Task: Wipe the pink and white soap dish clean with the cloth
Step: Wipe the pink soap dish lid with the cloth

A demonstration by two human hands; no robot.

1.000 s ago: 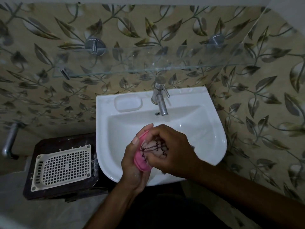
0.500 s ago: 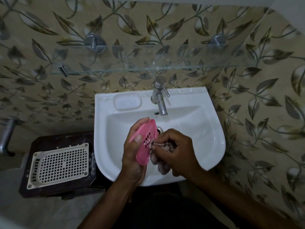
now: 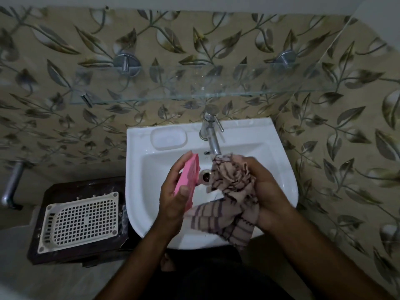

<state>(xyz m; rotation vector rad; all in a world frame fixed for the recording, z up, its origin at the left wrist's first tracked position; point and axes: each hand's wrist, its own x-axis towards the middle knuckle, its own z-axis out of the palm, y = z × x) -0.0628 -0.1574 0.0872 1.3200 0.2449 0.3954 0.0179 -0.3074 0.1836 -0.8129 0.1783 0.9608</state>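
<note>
**Pink dish and cloth part over the basin**

Pink plastic, the soap dish is held on edge above the middle of the sink, just beside the drain. The left hand is closed around it, thumb on the near end and fingers along the far side. Its long axis runs from the near edge of the sink up toward the tap, and its slotted face is turned right, toward the cloth.

Half a second ago the cloth was pressed against that face; now the right hand has drawn it away, bunched in a loose fist with the checked tail hanging over the near rim. Dish and cloth are apart, so this looks like a pause to re-gather the cloth or check the result.

A white grid tray lies on the dark stand at the left.
</note>
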